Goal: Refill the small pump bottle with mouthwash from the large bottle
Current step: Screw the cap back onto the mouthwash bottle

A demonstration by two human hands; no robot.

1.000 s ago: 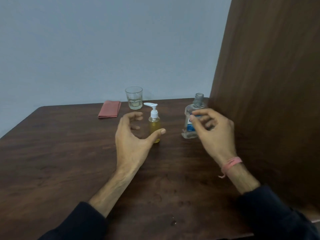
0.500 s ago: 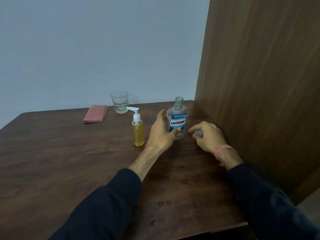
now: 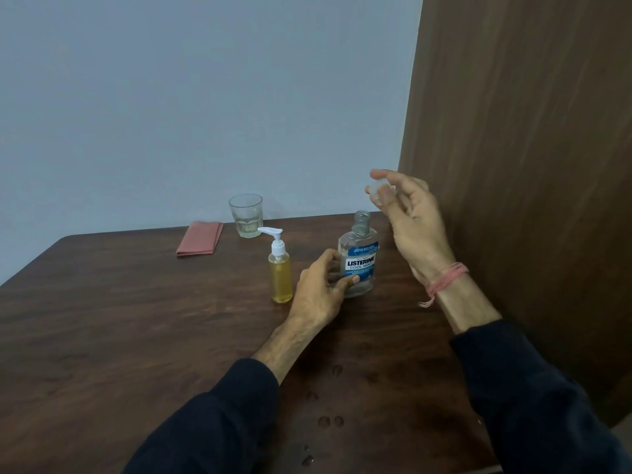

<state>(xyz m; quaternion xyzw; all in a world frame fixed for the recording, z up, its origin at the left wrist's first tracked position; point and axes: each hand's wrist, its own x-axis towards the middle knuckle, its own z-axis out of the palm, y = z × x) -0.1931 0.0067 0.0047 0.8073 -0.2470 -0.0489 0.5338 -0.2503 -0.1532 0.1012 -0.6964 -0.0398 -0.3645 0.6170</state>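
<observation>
Two hands were at the large bottle (image 3: pixel 358 265), which stood uncapped on the table (image 3: pixel 102 302), just right of the small pump bottle (image 3: pixel 281 268). Half a second before, the right hand (image 3: pixel 407 213) had been low on the table beside the bottle; now it was raised above the neck, its fingers pinching a clear cap (image 3: pixel 380 189). The left hand (image 3: pixel 321 292), then only touching the bottle, now curled round its lower body. A glass (image 3: pixel 246 215) and a folded cloth (image 3: pixel 200 238) lay behind.
</observation>
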